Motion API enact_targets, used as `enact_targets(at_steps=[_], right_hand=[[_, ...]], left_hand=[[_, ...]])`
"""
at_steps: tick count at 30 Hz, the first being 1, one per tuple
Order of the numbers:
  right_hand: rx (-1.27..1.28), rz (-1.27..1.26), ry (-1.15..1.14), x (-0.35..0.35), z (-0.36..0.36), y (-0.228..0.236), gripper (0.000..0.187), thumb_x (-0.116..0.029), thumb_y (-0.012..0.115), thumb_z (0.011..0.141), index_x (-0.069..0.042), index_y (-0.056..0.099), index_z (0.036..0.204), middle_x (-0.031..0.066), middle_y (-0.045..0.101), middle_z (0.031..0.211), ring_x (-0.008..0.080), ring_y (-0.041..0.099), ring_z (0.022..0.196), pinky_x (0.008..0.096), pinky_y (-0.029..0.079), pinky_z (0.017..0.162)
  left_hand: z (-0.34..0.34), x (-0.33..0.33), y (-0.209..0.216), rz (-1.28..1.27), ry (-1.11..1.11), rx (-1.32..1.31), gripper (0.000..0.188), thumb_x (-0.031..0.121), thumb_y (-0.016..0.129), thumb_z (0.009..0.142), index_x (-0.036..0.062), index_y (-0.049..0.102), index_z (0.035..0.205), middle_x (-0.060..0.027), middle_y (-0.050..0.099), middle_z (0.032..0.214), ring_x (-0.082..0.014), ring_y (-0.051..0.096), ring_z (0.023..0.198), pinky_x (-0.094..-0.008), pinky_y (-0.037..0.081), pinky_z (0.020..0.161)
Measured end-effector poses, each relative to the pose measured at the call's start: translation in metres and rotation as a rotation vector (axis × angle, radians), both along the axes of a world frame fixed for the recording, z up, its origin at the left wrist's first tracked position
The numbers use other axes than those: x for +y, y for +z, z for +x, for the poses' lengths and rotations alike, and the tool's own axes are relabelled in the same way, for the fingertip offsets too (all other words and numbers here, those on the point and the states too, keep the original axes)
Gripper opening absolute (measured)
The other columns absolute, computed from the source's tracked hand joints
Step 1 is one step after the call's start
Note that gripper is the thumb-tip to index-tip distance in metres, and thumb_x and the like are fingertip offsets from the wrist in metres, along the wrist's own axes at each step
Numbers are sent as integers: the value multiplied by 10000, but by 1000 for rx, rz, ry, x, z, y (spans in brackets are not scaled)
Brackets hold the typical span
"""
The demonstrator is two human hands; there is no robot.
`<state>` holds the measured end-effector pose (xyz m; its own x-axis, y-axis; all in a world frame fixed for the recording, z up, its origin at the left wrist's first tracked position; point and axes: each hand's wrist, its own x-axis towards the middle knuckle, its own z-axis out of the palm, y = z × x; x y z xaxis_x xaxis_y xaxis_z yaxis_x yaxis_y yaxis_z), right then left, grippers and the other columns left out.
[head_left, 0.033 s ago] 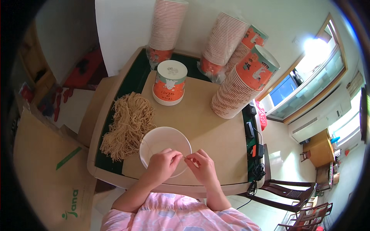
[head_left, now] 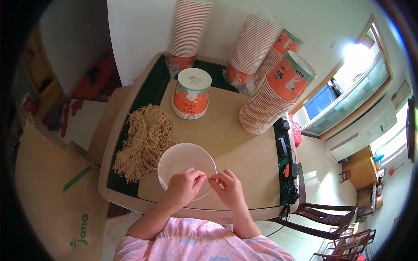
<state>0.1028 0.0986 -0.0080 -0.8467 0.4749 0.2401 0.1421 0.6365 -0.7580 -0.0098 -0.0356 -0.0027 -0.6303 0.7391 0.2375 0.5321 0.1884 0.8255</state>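
Note:
A white paper bucket (head_left: 169,157) stands with its mouth up on the table's near side. Over its right rim, my left hand (head_left: 184,184) and my right hand (head_left: 229,187) almost meet, each closed in a fingertip pinch. Between the fingertips shows a small piece of thin beige string (head_left: 208,177); its knot or end is too small to make out. A fine strand also hangs at the bucket's left rim. Left of the bucket lies a loose heap of beige strings (head_left: 146,141).
Behind the bucket sits a short upside-down stack of orange printed buckets (head_left: 191,100). Taller bucket stacks (head_left: 270,100) rise at the back, some in plastic wrap. Black cables and adapters (head_left: 291,172) lie along the right edge. A cardboard box (head_left: 56,191) stands at the left.

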Motion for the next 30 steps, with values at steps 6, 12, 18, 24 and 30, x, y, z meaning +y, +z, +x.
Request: enact_targets(at_steps=[6,12,18,24,30], right_hand=[[21,-115,-52,-4,1,-2,97,-83,735,807,-40,684,877,54,563,765,141,522,610,267,429,550],[74,-137,-44,-4,1,-5,95,-36,736,794,-26,684,873,32,548,753,90,474,593,234,380,522],[69,-119,-29,-4,1,-5,99,-43,737,792,-33,687,876,30,546,753,93,475,592,238,383,522],[68,7,-38,-5,-4,1,121,-80,741,787,-71,695,898,37,563,792,131,516,608,267,431,541],[15,55,10,-5,-8,1,116,-119,722,801,-102,684,909,52,589,862,203,577,706,329,471,630]], left_hand=[[3,3,4,-51,17,-32,78,88,690,824,57,673,894,-91,621,800,-220,637,648,-330,500,588],[6,6,2,-40,29,25,69,64,692,808,50,658,866,-86,620,805,-222,642,653,-328,508,590],[4,2,7,9,78,22,56,44,676,808,42,645,855,-84,620,800,-211,638,636,-310,504,563],[1,-2,11,-5,72,10,74,56,673,808,64,626,864,-77,619,802,-220,671,685,-327,537,591],[-1,-6,14,14,85,-7,77,50,668,811,50,620,871,-82,617,802,-218,664,675,-328,532,589]])
